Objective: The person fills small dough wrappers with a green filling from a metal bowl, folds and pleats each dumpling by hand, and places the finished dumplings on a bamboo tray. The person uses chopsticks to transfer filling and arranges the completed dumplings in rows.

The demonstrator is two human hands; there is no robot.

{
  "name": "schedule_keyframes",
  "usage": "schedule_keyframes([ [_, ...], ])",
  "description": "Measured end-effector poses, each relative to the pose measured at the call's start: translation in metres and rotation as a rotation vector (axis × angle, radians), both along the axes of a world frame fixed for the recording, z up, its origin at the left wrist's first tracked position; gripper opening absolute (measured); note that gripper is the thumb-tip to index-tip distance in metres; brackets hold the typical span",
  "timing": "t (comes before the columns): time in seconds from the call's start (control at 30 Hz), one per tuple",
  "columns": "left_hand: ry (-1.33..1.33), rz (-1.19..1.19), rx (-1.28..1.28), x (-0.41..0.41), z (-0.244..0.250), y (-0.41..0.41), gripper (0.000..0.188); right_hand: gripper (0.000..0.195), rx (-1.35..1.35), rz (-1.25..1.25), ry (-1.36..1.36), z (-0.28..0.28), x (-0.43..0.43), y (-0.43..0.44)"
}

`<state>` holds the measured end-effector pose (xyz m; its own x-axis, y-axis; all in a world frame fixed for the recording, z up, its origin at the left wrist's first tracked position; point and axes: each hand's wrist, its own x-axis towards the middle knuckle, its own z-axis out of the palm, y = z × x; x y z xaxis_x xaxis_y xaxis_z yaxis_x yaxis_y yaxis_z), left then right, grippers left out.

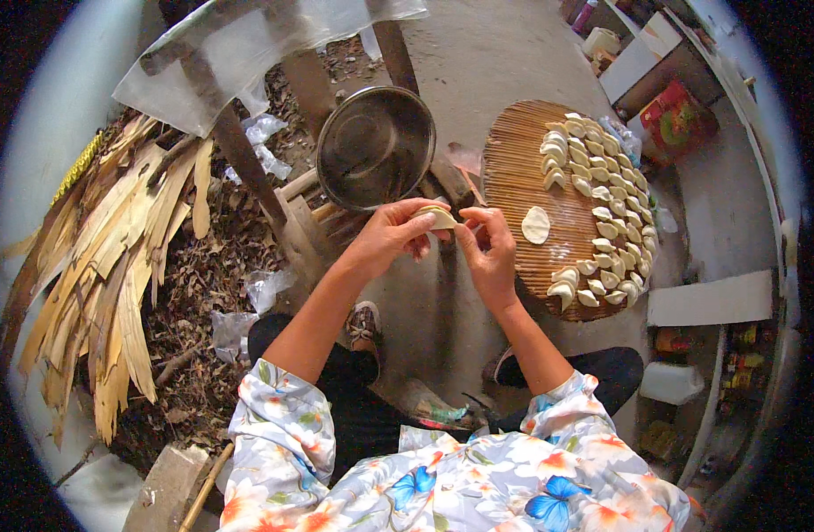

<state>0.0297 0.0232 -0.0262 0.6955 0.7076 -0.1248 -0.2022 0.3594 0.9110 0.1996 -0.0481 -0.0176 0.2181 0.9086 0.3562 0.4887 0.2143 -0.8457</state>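
A folded dumpling (439, 217) is held between my two hands, above the gap between my knees. My left hand (400, 231) grips its left part between thumb and fingers. At its right end, my right hand (484, 241) pinches the edge with thumb and forefinger. To the right, a round ribbed board (513, 159) carries many shaped dumplings (599, 174) in curved rows. One flat round dough wrapper (536, 225) lies on the board's left part, near my right hand. A round metal basin (376, 147) stands just beyond my left hand; its inside looks dark.
Split wood strips (114, 266) are heaped at the left beside dry leaves (201, 266). Clear plastic sheeting (247, 53) hangs over wooden posts at the upper left. Shelving (709, 299) with containers lines the right side. My feet rest on the concrete floor below my hands.
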Motion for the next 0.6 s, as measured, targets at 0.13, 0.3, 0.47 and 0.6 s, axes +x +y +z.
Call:
schedule_keyframes([
  [0.13,-0.048,0.015,-0.014,0.000,0.004,-0.001,0.030,0.017,-0.062,0.062,0.171,-0.008,-0.002,-0.005],
  [0.3,-0.040,0.014,0.027,-0.003,0.007,-0.001,0.031,0.014,-0.176,0.088,0.430,0.002,-0.006,-0.006],
  [0.47,-0.039,-0.002,0.058,-0.004,0.006,0.000,0.030,0.011,-0.240,0.080,0.523,-0.001,-0.004,-0.002],
  [0.6,-0.044,-0.010,0.063,-0.005,0.006,0.000,0.030,0.011,-0.187,0.054,0.412,-0.002,-0.005,-0.003],
])
